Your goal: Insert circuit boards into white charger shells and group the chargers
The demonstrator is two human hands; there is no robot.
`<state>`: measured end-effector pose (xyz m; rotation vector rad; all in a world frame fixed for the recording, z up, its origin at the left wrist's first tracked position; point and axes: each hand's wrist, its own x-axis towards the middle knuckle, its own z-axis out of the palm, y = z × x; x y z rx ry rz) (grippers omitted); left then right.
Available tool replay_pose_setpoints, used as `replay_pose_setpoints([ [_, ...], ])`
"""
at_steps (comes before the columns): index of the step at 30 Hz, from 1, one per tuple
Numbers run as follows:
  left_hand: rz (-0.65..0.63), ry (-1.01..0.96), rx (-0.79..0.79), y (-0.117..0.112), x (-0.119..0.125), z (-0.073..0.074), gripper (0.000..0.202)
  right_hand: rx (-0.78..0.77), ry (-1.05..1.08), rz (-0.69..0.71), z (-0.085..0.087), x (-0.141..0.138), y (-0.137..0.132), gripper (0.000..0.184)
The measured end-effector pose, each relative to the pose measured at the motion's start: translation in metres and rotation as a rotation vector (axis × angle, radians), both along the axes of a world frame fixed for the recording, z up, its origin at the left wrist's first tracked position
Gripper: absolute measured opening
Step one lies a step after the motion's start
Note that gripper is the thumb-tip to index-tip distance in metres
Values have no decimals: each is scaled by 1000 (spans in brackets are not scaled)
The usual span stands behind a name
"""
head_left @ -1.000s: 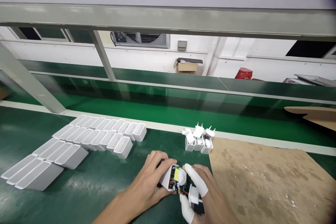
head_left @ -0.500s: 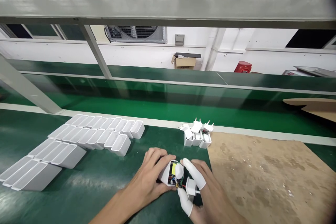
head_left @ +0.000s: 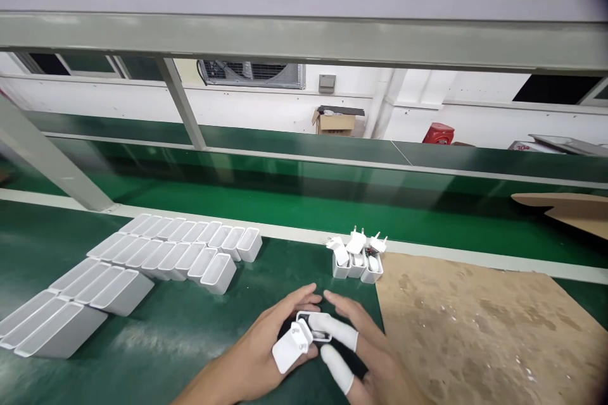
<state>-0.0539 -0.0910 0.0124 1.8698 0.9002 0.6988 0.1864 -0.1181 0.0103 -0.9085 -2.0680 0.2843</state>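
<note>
My left hand (head_left: pixel 259 354) is closed around a white charger housing (head_left: pixel 300 315), whose open end faces up. A white plug cap (head_left: pixel 287 348) with pins hangs outside that opening, over my left thumb side. White finger cots cover the thumb and index finger of my right hand (head_left: pixel 365 348). That index finger reaches onto the opening and hides most of the inside. The right thumb is spread below it, near the housing's right side, and the other right fingers stretch out behind. The circuit board is mostly hidden.
Rows of white empty housings (head_left: pixel 142 253) stand at the left. Farther back, several housings with loose plug caps (head_left: pixel 356 243) are grouped together. Brown cardboard (head_left: pixel 475 329) lies to the right on the green table (head_left: pixel 190 329). A metal frame beam (head_left: pixel 304 38) crosses above.
The circuit board, exposed before, is now mostly inside the housing. The plug cap has swung from the right hand's side to the left. The right index finger has moved onto the opening.
</note>
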Motion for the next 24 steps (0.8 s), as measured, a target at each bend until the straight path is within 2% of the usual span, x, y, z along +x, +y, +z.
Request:
replay_pose_setpoints([
  [4, 29, -74, -13, 0, -1, 4, 78, 133, -118, 60, -15, 2, 5, 46],
  [8, 56, -44, 47, 1, -4, 2, 98, 223, -95, 43, -14, 0, 7, 45],
  [12, 89, -30, 94, 1, -8, -3, 107, 143, 30, 66, -3, -3, 6, 52],
  [15, 105, -27, 140, 0, -9, -2, 109, 30, -28, 90, -1, -3, 8, 41],
  [18, 116, 7, 170, -1, -7, 4, 93, -60, -139, 97, -5, -5, 11, 33],
  [24, 115, 15, 278, -2, -2, 14, 38, -3, -94, 19, -8, -14, 12, 41],
])
